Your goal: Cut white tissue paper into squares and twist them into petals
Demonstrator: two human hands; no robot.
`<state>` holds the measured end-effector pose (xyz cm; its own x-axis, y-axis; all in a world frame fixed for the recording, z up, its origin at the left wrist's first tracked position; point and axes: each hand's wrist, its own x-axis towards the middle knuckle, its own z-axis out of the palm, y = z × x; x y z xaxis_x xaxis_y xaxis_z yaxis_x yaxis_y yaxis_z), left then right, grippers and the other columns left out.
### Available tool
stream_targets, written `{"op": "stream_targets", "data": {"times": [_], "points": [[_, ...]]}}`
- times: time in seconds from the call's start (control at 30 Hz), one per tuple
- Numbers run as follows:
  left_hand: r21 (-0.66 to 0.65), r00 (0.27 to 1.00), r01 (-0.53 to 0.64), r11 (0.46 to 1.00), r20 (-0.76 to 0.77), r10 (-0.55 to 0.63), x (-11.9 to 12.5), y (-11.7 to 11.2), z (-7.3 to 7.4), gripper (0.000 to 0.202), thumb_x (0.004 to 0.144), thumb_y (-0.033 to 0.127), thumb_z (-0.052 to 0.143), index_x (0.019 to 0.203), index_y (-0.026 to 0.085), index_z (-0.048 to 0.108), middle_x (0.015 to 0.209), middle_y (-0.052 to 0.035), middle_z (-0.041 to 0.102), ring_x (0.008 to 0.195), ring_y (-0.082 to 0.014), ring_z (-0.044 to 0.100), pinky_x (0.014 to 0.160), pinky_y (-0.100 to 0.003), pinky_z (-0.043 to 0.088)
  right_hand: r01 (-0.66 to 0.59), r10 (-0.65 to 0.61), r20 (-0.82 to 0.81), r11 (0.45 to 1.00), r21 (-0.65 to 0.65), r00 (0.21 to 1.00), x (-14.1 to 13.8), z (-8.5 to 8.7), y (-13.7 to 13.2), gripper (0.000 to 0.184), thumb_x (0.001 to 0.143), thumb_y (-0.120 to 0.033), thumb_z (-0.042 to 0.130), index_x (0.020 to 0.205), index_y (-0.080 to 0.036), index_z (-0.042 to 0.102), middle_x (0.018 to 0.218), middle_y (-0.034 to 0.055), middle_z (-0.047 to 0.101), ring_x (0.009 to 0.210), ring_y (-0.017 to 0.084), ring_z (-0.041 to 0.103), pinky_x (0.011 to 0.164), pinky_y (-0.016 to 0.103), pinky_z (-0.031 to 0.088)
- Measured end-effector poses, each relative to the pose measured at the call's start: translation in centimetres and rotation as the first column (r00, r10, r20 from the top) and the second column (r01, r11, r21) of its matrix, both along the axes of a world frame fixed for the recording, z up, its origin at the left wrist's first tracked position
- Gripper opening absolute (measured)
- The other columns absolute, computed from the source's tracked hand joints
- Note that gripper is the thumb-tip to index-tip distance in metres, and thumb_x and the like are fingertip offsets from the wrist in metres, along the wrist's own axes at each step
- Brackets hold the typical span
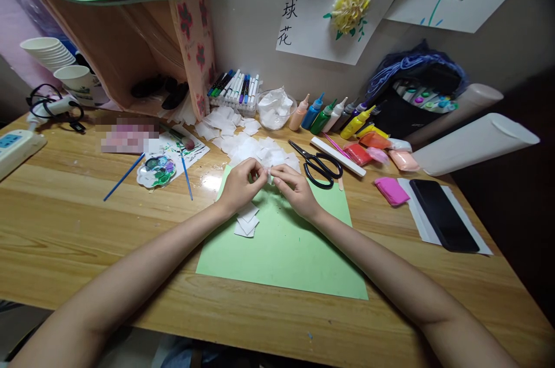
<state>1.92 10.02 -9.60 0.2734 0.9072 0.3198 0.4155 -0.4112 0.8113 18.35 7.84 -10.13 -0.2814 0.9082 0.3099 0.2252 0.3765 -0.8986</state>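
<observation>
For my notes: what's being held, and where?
A small white tissue piece, pinched at its ends: left hand one side, right hand the other.

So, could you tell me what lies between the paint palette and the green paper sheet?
In the head view, a blue paintbrush lies on the wooden table between the paint palette and the green paper sheet.

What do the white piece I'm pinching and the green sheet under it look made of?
The white piece: thin tissue-like paper, matte, crumpling between left hand and right hand. The green sheet: probably card or construction paper, matte, lying flat with crisp edges.
</observation>
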Motion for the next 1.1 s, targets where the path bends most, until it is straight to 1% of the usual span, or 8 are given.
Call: {"op": "stream_targets", "data": {"times": [0.1, 0.2, 0.3, 0.4, 0.6, 0.73, 0.93, 1.1], "points": [[-0.029, 1.000, 0.010, 1.000, 0.008, -0.010, 0.02, 0.06, 0.03, 0.015, 0.081, 0.021, 0.052, 0.067, 0.017, 0.048, 0.065, 0.0031, 0.053, 0.059, -0.0097, 0.046, 0.057, -0.022, 0.036, 0.009, -0.010, -0.028, 0.999, -0.036, 1.000, 0.03, -0.09, 0.09, 0.026, 0.087, -0.036, 0.051, 0.098, -0.022, 0.070, 0.098, 0.0073, 0.060, 0.095, 0.019, 0.056, 0.080, 0.033, 0.045], [-0.032, 1.000, 0.010, 0.999, 0.007, -0.010, 0.06, 0.09, 0.01, 0.014, 0.080, 0.019, 0.052, 0.066, 0.017, 0.048, 0.063, 0.0037, 0.052, 0.059, -0.0092, 0.045, 0.057, -0.022, 0.035, 0.024, -0.029, -0.061, 0.997, -0.078, 0.998, -0.02, 0.05, 0.18, 0.025, 0.086, -0.037, 0.052, 0.082, -0.019, 0.070, 0.090, 0.0068, 0.061, 0.088, 0.019, 0.057, 0.077, 0.033, 0.044], [-0.022, 1.000, 0.007, 1.000, 0.000, -0.007, 0.09, 0.06, -0.06, 0.014, 0.079, 0.019, 0.052, 0.066, 0.017, 0.048, 0.063, 0.0038, 0.051, 0.058, -0.0090, 0.044, 0.057, -0.022, 0.035, 0.027, -0.037, -0.093, 0.994, -0.105, 0.995, -0.08, 0.28, 0.29, 0.032, 0.085, -0.037, 0.053, 0.061, -0.018, 0.062, 0.077, 0.0050, 0.061, 0.081, 0.018, 0.056, 0.071, 0.031, 0.044], [0.000, 1.000, -0.004, 1.000, 0.004, 0.004, 0.11, 0.03, -0.13, 0.013, 0.079, 0.019, 0.053, 0.067, 0.017, 0.049, 0.064, 0.0033, 0.051, 0.058, -0.0091, 0.044, 0.057, -0.022, 0.035, 0.032, -0.046, -0.112, 0.992, -0.124, 0.993, -0.09, 0.36, 0.38, 0.037, 0.085, -0.036, 0.054, 0.053, -0.018, 0.054, 0.067, 0.0029, 0.057, 0.073, 0.016, 0.054, 0.065, 0.029, 0.042], [0.010, 1.000, -0.008, 1.000, 0.003, 0.008, 0.16, 0.06, -0.21, 0.012, 0.078, 0.020, 0.055, 0.068, 0.017, 0.049, 0.065, 0.0029, 0.051, 0.059, -0.0095, 0.044, 0.056, -0.022, 0.035, 0.062, -0.084, -0.117, 0.982, -0.180, 0.990, -0.06, 0.16, 0.48, 0.040, 0.083, -0.041, 0.055, 0.050, -0.018, 0.051, 0.063, 0.0018, 0.054, 0.063, 0.014, 0.050, 0.058, 0.027, 0.038], [0.022, 1.000, 0.000, 1.000, -0.004, 0.000, 0.15, 0.08, -0.22, 0.012, 0.078, 0.019, 0.055, 0.068, 0.017, 0.049, 0.065, 0.0028, 0.051, 0.059, -0.0094, 0.044, 0.056, -0.022, 0.035, 0.065, -0.090, -0.125, 0.979, -0.193, 0.988, -0.06, 0.15, 0.56, 0.036, 0.081, -0.041, 0.058, 0.053, -0.018, 0.055, 0.064, 0.0017, 0.055, 0.061, 0.013, 0.048, 0.056, 0.027, 0.037], [0.033, 1.000, 0.008, 0.999, -0.018, -0.007, 0.13, 0.08, -0.21, 0.012, 0.078, 0.019, 0.056, 0.068, 0.017, 0.049, 0.066, 0.0028, 0.052, 0.060, -0.0095, 0.044, 0.057, -0.023, 0.035, 0.085, -0.111, -0.127, 0.978, -0.191, 0.986, -0.02, -0.10, 0.61, 0.035, 0.081, -0.038, 0.059, 0.053, -0.017, 0.058, 0.060, 0.0005, 0.053, 0.059, 0.012, 0.048, 0.055, 0.026, 0.037], [0.030, 1.000, 0.014, 0.999, -0.013, -0.014, 0.10, 0.12, -0.31, 0.012, 0.079, 0.020, 0.056, 0.069, 0.017, 0.049, 0.067, 0.0027, 0.052, 0.060, -0.0095, 0.044, 0.057, -0.023, 0.035, 0.110, -0.134, -0.115, 0.975, -0.194, 0.984, 0.01, -0.24, 0.58, 0.021, 0.080, -0.034, 0.060, 0.071, -0.017, 0.069, 0.065, 0.0011, 0.059, 0.060, 0.013, 0.050, 0.055, 0.026, 0.038]]}}
